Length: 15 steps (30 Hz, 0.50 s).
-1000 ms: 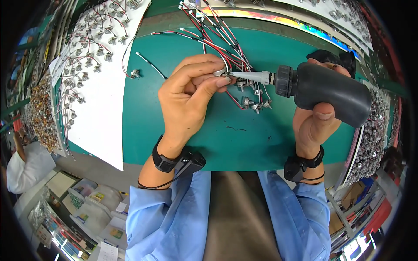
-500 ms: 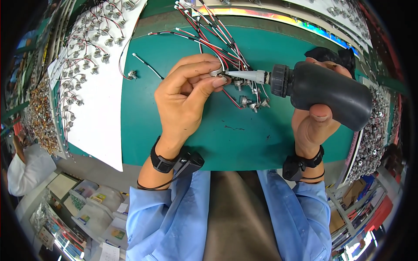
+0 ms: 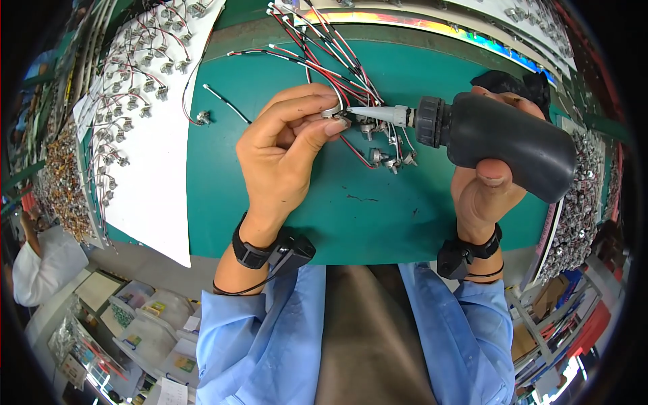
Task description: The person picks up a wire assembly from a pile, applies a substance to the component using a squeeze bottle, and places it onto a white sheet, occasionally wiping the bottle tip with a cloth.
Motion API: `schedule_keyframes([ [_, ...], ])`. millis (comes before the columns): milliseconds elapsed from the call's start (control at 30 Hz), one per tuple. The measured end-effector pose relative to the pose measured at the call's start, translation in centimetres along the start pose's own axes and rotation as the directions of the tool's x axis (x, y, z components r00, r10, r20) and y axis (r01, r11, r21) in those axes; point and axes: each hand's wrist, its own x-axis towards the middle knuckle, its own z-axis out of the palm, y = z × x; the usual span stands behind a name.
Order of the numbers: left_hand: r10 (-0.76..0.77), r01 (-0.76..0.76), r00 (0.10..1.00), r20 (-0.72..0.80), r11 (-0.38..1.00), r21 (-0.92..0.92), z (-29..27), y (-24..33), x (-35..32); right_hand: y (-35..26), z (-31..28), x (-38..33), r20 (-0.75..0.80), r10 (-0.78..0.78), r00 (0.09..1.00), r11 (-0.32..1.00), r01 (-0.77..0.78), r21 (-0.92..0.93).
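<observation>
head view, left hand (image 3: 287, 152) pinching small metal part (image 3: 335, 115), right hand (image 3: 487, 192) gripping black squeeze bottle (image 3: 506, 145), nozzle touching part

The black bottle (image 3: 503, 145) nozzle has closed onto the pinched part (image 3: 335, 115).

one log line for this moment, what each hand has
left hand: pinches small metal part | right hand: holds black squeeze bottle | nozzle: at part | surface: green mat

Electronics assembly workshop, factory bench. Green work mat (image 3: 270, 202) with red/black wired parts (image 3: 324, 54) piled at far side, white sheet (image 3: 152, 196) on left lined with rows of small wired components (image 3: 128, 88), parts bins (image 3: 135, 324) near left.
</observation>
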Motion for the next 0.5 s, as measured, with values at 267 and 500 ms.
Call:
schedule_keyframes([
  [267, -0.010, 0.010, 1.000, -0.007, 1.000, -0.022, 0.09, 0.06, -0.02, 0.00, -0.12, -0.07, -0.002, -0.032, 0.999, 0.999, 0.032, -0.021],
  [500, -0.016, 0.016, 1.000, -0.001, 0.999, -0.033, 0.07, -0.02, -0.12, 0.27, -0.31, -0.22, -0.027, -0.071, 0.997, 0.997, 0.070, -0.024],
])
